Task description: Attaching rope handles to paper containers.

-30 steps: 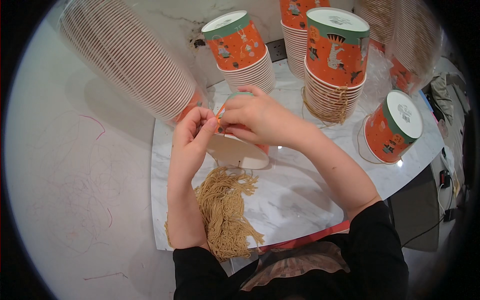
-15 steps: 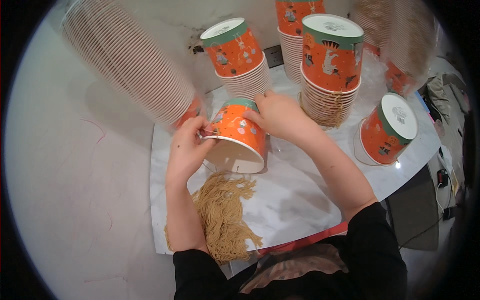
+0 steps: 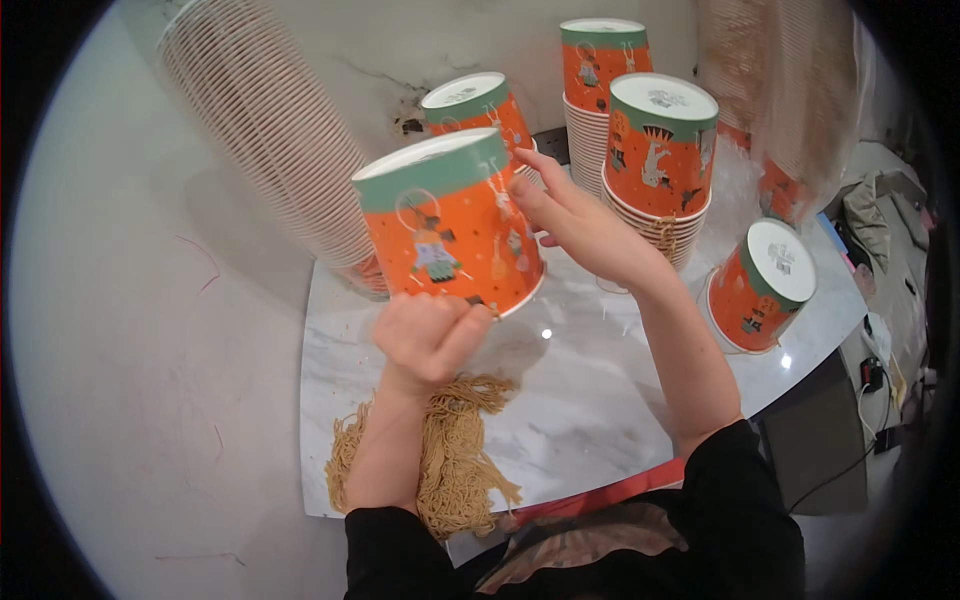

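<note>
A large orange paper bucket (image 3: 445,235) with a green band is raised above the table, its white base up and tilted, its mouth downward. My left hand (image 3: 425,335) is closed on its lower rim, thumb along the edge and the other fingers partly hidden. At the bucket's right side my right hand (image 3: 590,225) has its fingers apart and stretched out; whether the fingertips touch the wall I cannot tell. Below, beside my left forearm, tan yarn strands (image 3: 455,465) lie in a loose bundle on the marble-patterned table (image 3: 580,420).
Behind stand upturned stacks of matching buckets: one partly hidden (image 3: 468,98), one at the back (image 3: 605,65), and one with yarn at its rims (image 3: 660,150). A tall stack (image 3: 260,130) leans at left. Another bucket (image 3: 762,285) stands right, near bagged stacks (image 3: 800,90). A cable hangs beyond the table edge.
The bucket has risen and turned from lying on its side, mouth toward me, to base up. My left hand has gone from pinching at the rim to a fist; my right fingers have spread.
</note>
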Demonstrator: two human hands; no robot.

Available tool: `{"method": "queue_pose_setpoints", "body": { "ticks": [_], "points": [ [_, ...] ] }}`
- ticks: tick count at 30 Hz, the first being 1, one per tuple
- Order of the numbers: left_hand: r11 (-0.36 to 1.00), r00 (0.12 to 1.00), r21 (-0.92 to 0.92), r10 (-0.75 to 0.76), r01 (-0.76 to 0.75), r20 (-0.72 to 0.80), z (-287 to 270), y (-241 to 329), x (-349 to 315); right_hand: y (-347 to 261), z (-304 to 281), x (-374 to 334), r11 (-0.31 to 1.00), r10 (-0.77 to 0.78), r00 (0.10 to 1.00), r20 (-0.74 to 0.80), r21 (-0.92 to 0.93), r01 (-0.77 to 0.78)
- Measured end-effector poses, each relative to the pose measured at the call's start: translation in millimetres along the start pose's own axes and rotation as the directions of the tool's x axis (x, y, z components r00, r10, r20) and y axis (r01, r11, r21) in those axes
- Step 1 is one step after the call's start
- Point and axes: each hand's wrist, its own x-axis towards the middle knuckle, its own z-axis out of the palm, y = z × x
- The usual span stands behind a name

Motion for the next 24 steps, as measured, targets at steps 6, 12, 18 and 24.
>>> {"method": "queue_pose_setpoints", "body": {
  "ticks": [6,12,18,24],
  "points": [
    [0.991,0.987,0.095,0.102,-0.091,-0.123,0.9,21.6,0.7,-14.0,19.3,-29.3,0.935,-0.354,0.935,-0.003,-0.031,0.354],
    [0.991,0.991,-0.082,0.098,-0.105,-0.088,11.1,43.9,10.8,-32.1,-4.2,-70.4,0.871,-0.457,0.877,-0.147,-0.276,0.407],
    [0.900,0.912,-0.435,0.193,-0.018,0.362,22.6,83.3,15.3,-2.8,-85.1,-149.3,0.841,-0.343,0.874,-0.344,-0.527,0.122],
    [0.768,0.789,-0.614,0.258,0.182,0.557,51.6,97.1,-19.5,30.2,-160.4,-186.0,0.881,-0.199,0.850,-0.489,-0.468,-0.063]
  ]
}}
